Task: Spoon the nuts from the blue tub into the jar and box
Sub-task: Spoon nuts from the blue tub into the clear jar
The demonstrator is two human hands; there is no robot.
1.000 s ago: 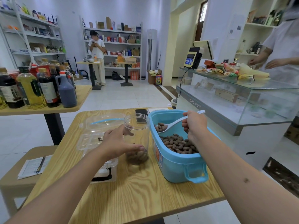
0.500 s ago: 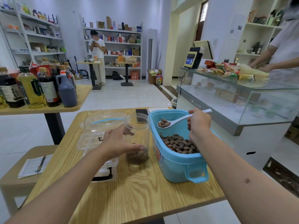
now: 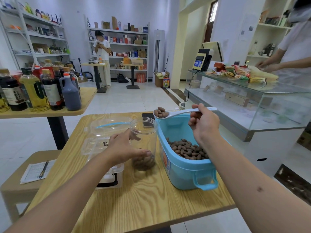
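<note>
L hand point(image 3: 123, 148) on jar point(image 3: 143, 143), R point(image 3: 204, 125) w/ spoon point(image 3: 178, 113)

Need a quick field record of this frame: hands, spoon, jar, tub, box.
left hand: grips jar
right hand: holds spoon handle
spoon: loaded with nuts, raised above the tub's far rim
jar: upright, open, shallow layer of nuts at bottom
tub: right of jar, nuts inside
box: clear, left of jar, lid open

We see a bright, evenly lit room — soft shadows, faint reflections on the glass display counter point(image 3: 269, 105), wide-angle bending at the edges.
</note>
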